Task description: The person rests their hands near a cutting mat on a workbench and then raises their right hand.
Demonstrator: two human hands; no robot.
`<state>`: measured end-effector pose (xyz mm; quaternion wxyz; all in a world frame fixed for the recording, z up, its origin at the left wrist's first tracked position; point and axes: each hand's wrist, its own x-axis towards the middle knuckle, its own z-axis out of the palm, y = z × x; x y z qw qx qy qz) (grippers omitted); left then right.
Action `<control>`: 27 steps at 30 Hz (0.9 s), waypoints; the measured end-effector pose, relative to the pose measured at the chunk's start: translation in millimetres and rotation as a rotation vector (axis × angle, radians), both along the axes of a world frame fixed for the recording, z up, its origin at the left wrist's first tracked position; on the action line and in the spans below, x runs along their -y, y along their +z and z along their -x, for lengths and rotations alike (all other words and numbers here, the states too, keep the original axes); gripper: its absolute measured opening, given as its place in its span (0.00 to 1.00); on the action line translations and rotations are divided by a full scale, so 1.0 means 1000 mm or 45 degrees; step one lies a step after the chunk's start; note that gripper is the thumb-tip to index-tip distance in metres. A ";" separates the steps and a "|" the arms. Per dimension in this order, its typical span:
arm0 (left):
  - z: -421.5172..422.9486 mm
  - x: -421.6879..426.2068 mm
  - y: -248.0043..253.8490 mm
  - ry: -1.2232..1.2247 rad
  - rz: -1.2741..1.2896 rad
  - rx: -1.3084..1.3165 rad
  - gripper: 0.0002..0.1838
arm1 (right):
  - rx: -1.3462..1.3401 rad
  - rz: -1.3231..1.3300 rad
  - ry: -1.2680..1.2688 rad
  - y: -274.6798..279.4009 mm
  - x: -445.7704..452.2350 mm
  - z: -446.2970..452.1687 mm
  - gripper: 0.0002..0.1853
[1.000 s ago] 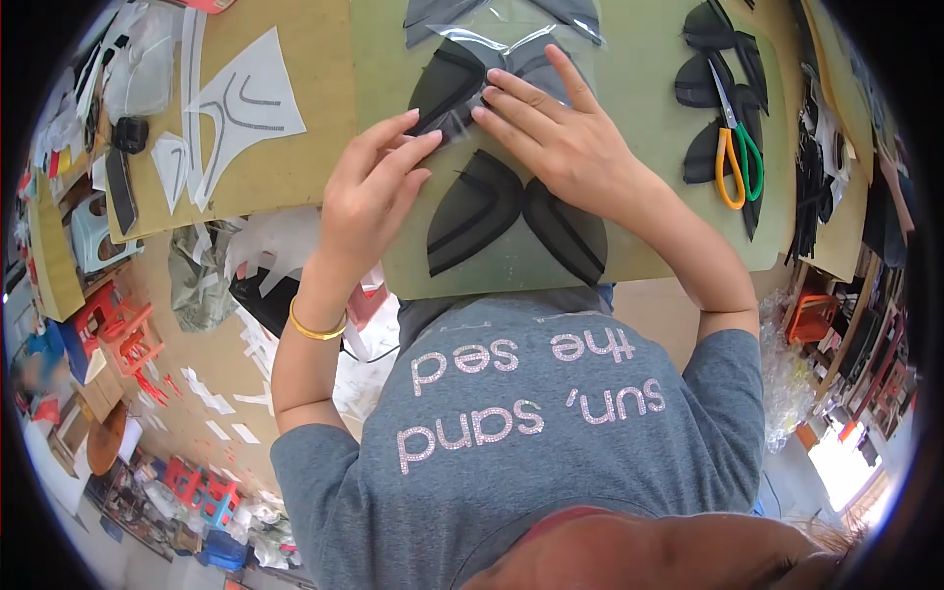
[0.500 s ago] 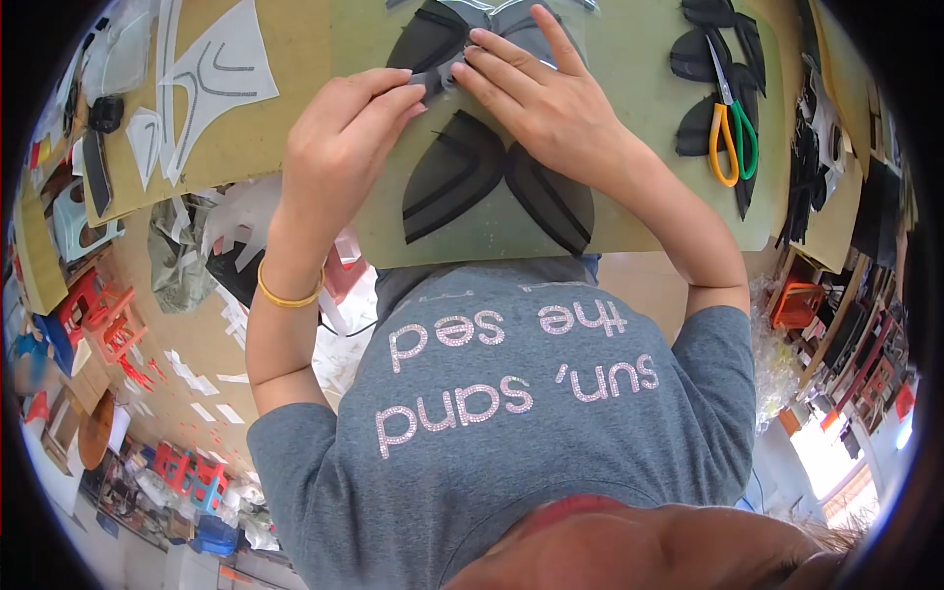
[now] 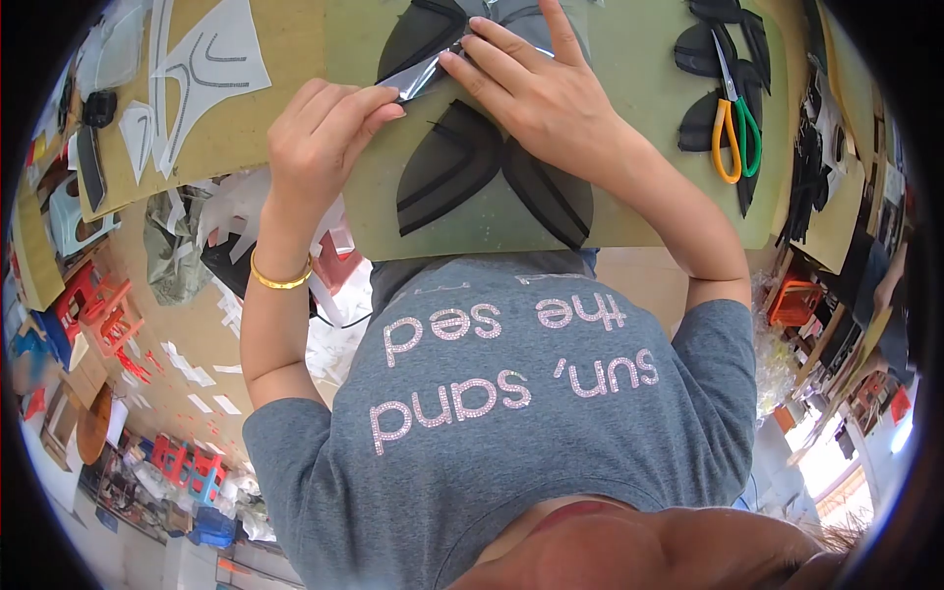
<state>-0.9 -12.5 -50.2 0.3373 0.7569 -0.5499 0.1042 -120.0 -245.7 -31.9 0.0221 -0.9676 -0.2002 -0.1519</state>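
Between the fingertips of my left hand (image 3: 320,133) is the end of a shiny clear plastic strip (image 3: 423,77), pulled out at a slant. My right hand (image 3: 541,98) lies with fingers stretched and spread, its fingertips at the strip's other end. Under and around those fingertips are the upper dark mesh pieces (image 3: 418,39) with black edging, partly covered by the hand. Closer to my body, a second pair of dark mesh pieces (image 3: 452,162) lies flat on the green mat (image 3: 639,211), apart from both hands.
Scissors with orange and green handles (image 3: 733,133) lie at the right over more black mesh pieces (image 3: 696,49). White paper patterns (image 3: 211,74) are at the left on the table. Black strips (image 3: 801,157) hang at the right edge. Red stools (image 3: 103,315) and scraps are on the floor.
My left hand has moved left and slightly toward my body, drawing the clear strip out longer. My right hand has shifted slightly left, its fingers still spread.
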 end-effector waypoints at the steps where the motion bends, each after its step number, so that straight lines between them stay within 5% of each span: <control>1: 0.000 0.002 0.002 -0.042 0.034 0.004 0.12 | -0.004 -0.005 -0.001 0.001 0.000 0.000 0.20; 27: 0.001 -0.002 -0.002 -0.010 -0.012 0.249 0.13 | -0.040 0.104 -0.016 0.004 -0.007 -0.002 0.18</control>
